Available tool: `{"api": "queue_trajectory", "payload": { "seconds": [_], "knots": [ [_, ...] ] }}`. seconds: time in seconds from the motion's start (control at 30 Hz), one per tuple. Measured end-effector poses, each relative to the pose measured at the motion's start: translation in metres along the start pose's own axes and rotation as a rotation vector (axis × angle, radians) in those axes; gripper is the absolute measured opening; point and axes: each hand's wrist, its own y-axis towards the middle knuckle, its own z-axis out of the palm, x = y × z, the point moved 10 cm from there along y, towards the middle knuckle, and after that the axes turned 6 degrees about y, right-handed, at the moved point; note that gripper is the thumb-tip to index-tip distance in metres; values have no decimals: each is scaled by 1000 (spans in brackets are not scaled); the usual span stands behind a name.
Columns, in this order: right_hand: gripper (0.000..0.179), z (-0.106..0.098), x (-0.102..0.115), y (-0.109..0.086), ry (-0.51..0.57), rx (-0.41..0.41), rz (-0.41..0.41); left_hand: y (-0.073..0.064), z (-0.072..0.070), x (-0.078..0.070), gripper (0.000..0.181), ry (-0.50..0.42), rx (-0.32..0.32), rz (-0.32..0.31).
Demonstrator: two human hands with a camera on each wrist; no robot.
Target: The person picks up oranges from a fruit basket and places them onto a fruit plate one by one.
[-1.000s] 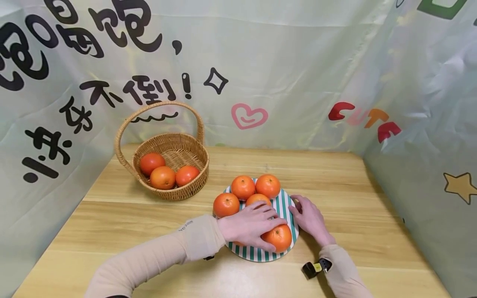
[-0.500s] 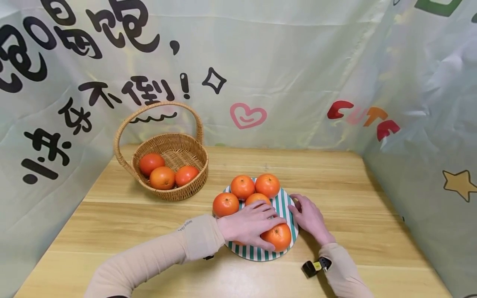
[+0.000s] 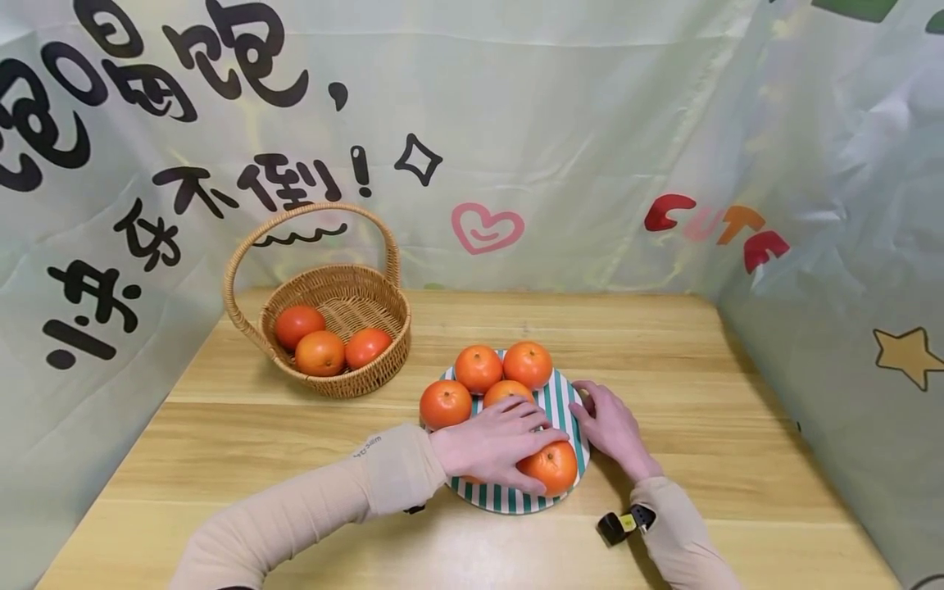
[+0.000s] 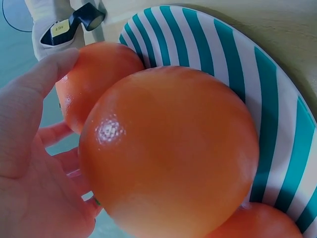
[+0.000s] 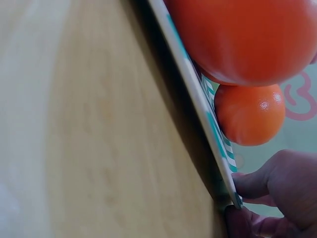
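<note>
A round flat plate [image 3: 509, 498] with green and white stripes lies on the wooden table, bearing several oranges. My left hand [image 3: 492, 449] reaches across it and holds the near-right orange [image 3: 551, 469] between thumb and fingers. In the left wrist view the thumb touches that orange [image 4: 96, 79], while a closer orange [image 4: 168, 148] fills the middle. My right hand [image 3: 614, 428] pinches the plate's right rim. In the right wrist view its thumb lies on top of the striped rim [image 5: 215, 134], with fingers at the edge below. My left hand hides part of the fruit.
A wicker basket [image 3: 369, 375] with a tall handle stands at the back left, with three orange-red fruits, one an orange [image 3: 320, 354], inside. Printed cloth walls [image 3: 575, 164] enclose the table [image 3: 258, 426]. A black wrist device [image 3: 623, 524] sits by the right sleeve.
Both hands and the fruit keep their places. Only the head view has shifted very slightly.
</note>
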Motion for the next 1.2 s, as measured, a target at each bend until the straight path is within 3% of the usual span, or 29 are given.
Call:
{"api": "queue_trajectory", "payload": {
  "seconds": [0.43,1.2],
  "knots": [
    [39,-2,0,-2,-12,-43,-30,5,-1,-7,68,12,-7,21],
    [41,-2,6,-4,-59,-9,10,3,2,-4,69,17,-13,8]
  ]
}}
